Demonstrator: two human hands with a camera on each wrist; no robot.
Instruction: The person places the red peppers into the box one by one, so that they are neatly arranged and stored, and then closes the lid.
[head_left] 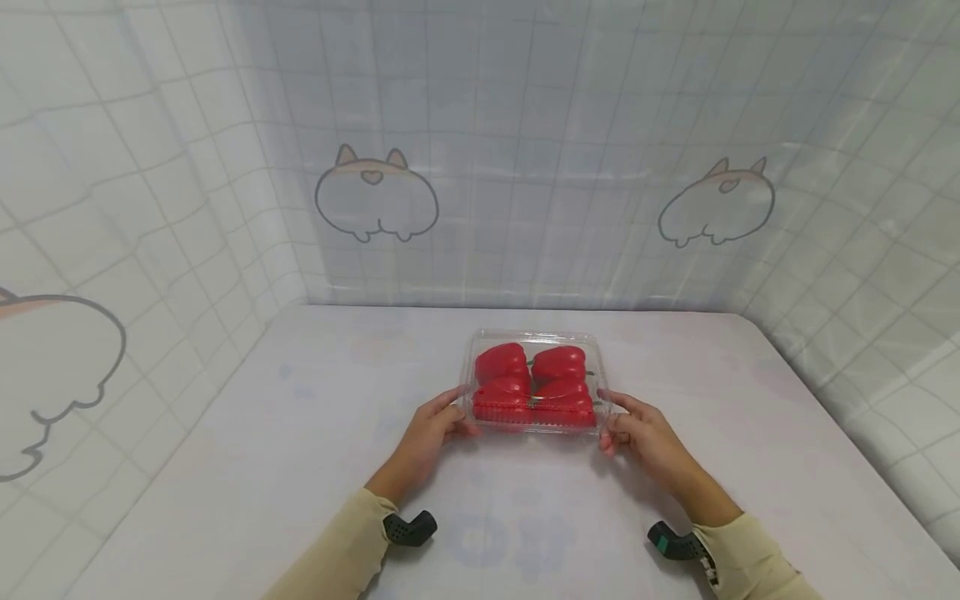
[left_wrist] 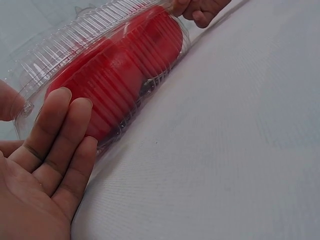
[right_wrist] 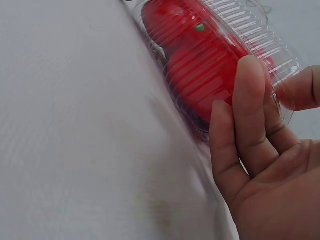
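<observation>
A clear plastic clamshell box (head_left: 540, 337) with ribbed walls sits on the table, holding several red bell peppers (head_left: 501, 364) with green stems. My left hand (head_left: 429, 432) grips its near left corner. On the opposite side my right hand (head_left: 645, 435) holds the near right corner. In the left wrist view, fingers (left_wrist: 62, 135) lie in front of the ribbed wall while another digit touches the corner tab. The right wrist view shows a similar hold, with fingers (right_wrist: 250, 105) before the wall and a digit at the rim.
A pale table (head_left: 300, 467) spreads around the box. White grid-patterned curtains (head_left: 525, 250) with cartoon drawings enclose it at the back, left and right. Dark camera mounts (head_left: 411, 529) sit at both wrists, by the beige sleeves (head_left: 337, 542).
</observation>
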